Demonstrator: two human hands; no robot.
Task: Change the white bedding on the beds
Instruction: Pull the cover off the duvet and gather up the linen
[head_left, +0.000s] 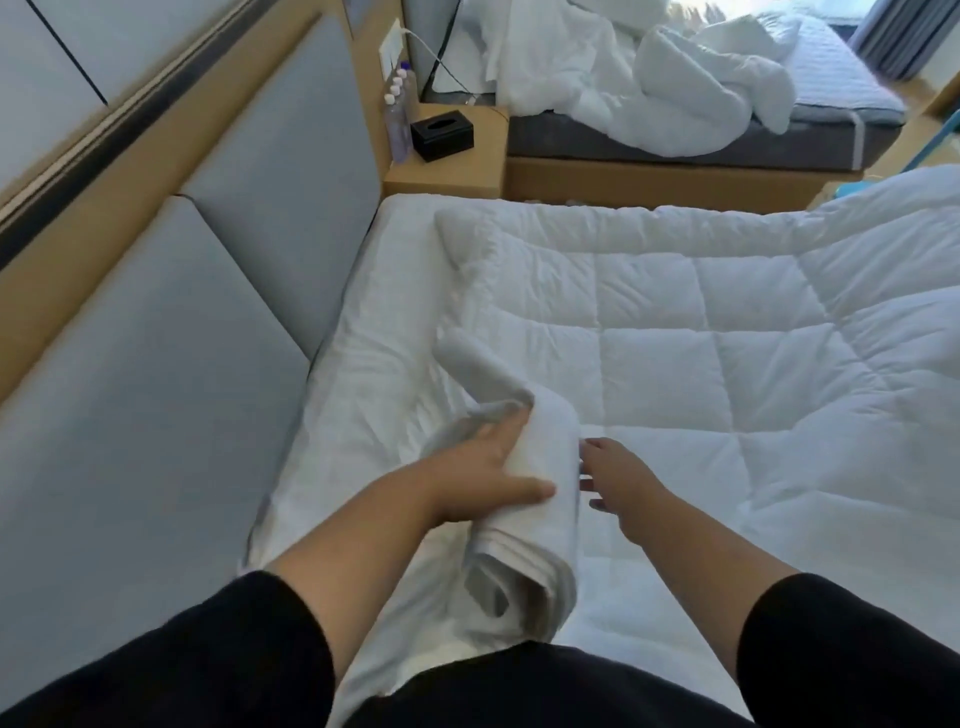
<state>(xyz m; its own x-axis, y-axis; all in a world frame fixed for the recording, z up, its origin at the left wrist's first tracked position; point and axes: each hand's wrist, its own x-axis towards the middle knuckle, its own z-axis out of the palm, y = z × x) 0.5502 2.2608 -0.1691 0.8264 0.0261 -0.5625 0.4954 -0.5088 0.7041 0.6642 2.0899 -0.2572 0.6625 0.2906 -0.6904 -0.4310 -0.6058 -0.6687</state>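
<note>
Left hand (483, 470): gripping the folded white sheet (524, 499), fingers partly buried in cloth.
Right hand (618, 478): fingertips hiding behind the sheet; grasp indiscernible.
Quilted duvet (727, 332): running off frame.

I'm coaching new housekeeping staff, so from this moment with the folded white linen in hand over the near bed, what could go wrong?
1. The left hand grips the folded linen from one side only, while the right hand just touches it; the loose layers at its near end might unroll.
2. The quilted duvet lies crooked, its corner bunched; spreading linen over it may trap wrinkles.
3. The far bed's crumpled bedding hangs over the mattress edge and could slide off.
</note>
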